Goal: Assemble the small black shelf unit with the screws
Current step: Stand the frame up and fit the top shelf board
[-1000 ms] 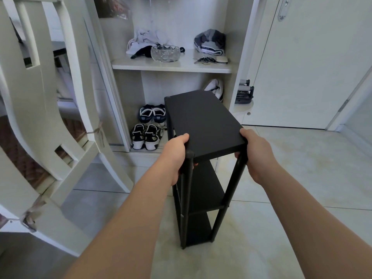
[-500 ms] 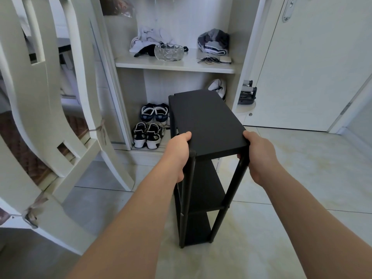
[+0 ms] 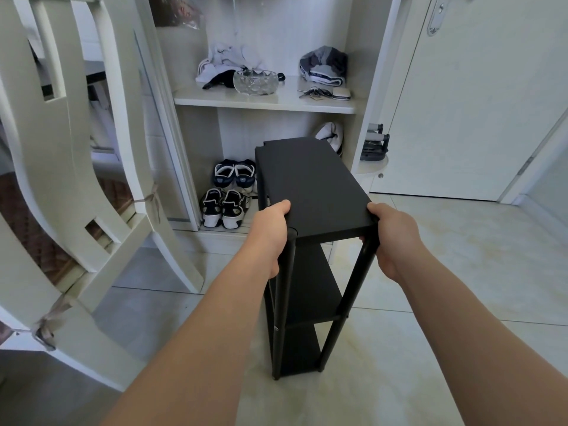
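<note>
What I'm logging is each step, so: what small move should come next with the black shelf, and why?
Probably settle the shelf unit squarely on the tile floor and release. It stands upright with all three boards on its posts, and the left hand and right hand each grip a near top corner, so it looks assembled.

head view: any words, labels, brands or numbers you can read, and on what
No text can be read.
On the grey-and-white folded garment on the white cabinet shelf: possible lettering on its band, too blurred to read.
On the matte black three-tier shelf unit: no markings visible.
</note>
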`<state>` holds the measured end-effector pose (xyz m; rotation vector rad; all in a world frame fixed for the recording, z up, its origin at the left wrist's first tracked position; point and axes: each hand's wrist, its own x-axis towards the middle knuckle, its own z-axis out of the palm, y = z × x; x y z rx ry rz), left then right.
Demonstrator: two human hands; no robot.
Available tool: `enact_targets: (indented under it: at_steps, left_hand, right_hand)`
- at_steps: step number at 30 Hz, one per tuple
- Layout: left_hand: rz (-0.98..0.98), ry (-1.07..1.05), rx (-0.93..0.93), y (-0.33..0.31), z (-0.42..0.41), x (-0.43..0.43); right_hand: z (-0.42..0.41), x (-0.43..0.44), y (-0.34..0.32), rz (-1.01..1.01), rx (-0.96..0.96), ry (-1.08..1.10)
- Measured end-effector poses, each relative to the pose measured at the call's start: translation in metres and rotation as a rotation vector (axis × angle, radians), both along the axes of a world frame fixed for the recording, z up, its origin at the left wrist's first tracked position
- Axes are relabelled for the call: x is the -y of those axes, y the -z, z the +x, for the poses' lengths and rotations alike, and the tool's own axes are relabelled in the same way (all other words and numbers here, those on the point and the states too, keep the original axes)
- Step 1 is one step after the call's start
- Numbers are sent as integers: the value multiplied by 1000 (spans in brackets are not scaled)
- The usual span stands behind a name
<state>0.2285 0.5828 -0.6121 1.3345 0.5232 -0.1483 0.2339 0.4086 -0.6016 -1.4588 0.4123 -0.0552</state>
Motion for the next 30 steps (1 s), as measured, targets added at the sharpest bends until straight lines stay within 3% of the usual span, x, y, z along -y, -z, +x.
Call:
enact_targets:
  at_steps: [10,15,20,26,28,30]
  left_hand:
    - [8,-28,21,-3,-5,1]
    - [50,-153,152,4,-17,11]
    - [108,-147,226,5,-18,9]
    - [242,-404,313,-2,-9,-11]
    - [278,-472,236,0,-15,-9]
    - [109,-470,50,1,-29,4]
  right_hand:
    - [-2,-2,-6,12,-2,-12]
    - [-6,-2,-3,42,3,-17]
    - [-13,0,-3,54,-10,-25]
    - [-28,8,-3,55,-94,-283]
    - [-23,13,-4,6,-79,-279]
    - [-15,15,-6,-32,-40,-204]
